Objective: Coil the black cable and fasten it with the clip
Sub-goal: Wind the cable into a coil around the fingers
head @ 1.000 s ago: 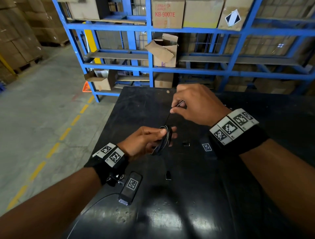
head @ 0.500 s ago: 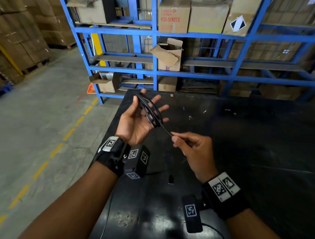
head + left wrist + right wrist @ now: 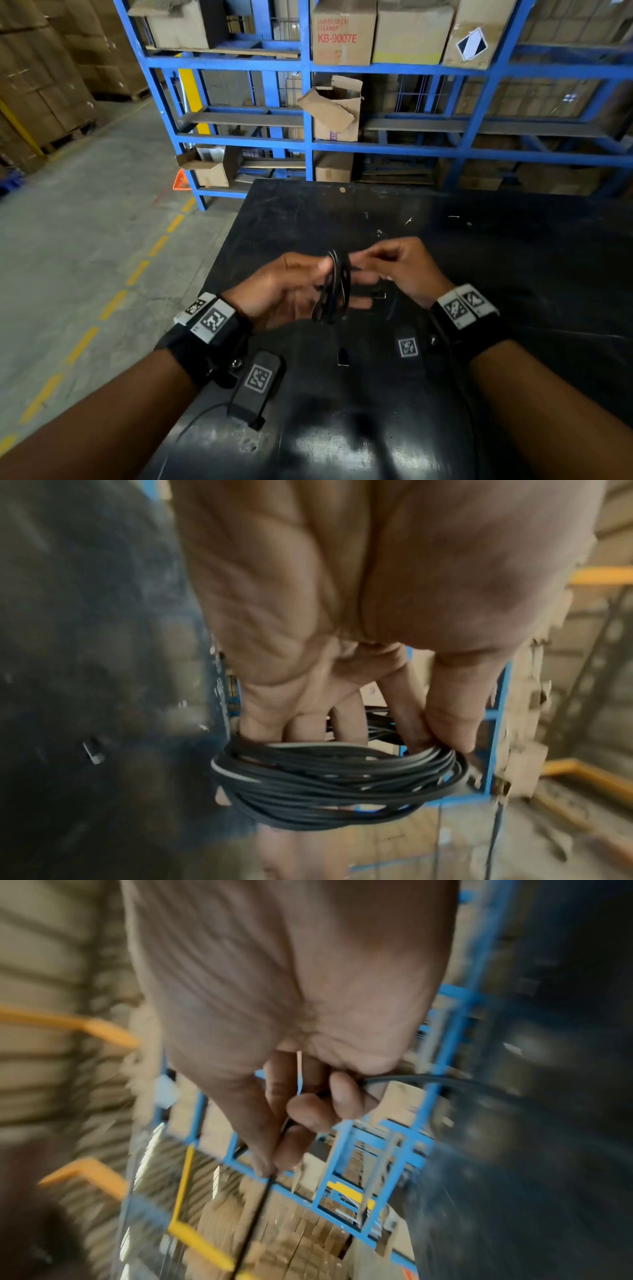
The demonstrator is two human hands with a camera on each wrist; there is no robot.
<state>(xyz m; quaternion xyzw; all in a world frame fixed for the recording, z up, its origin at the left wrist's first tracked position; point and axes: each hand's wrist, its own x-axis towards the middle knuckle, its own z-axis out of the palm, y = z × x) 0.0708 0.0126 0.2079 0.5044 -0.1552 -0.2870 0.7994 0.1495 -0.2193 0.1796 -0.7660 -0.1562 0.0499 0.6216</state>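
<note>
Winding the cable (image 3: 334,287) into loops around the left hand (image 3: 291,291), above the tabletop (image 3: 513,274). Left fingers (image 3: 346,723) threaded through the coil, thumb pressing the turns against them; right hand (image 3: 400,270) just beside the coil, pinching the free strand (image 3: 260,1204) between thumb and fingertips. Keep light, even tension on the strand so each new turn lands flat against the others, not crossed over them. Lead the strand around the left fingers, not across the thumb, and lift the thumb only long enough to admit a turn. Hold the loops to one size; a slack turn probably spills off once the fingers slide out. Leave a short tail at the end. Small dark pieces (image 3: 343,356) lying on the tabletop near the wrists, possibly the clip; cannot tell for certain. Pick one up only with the coil firmly pinched.
</note>
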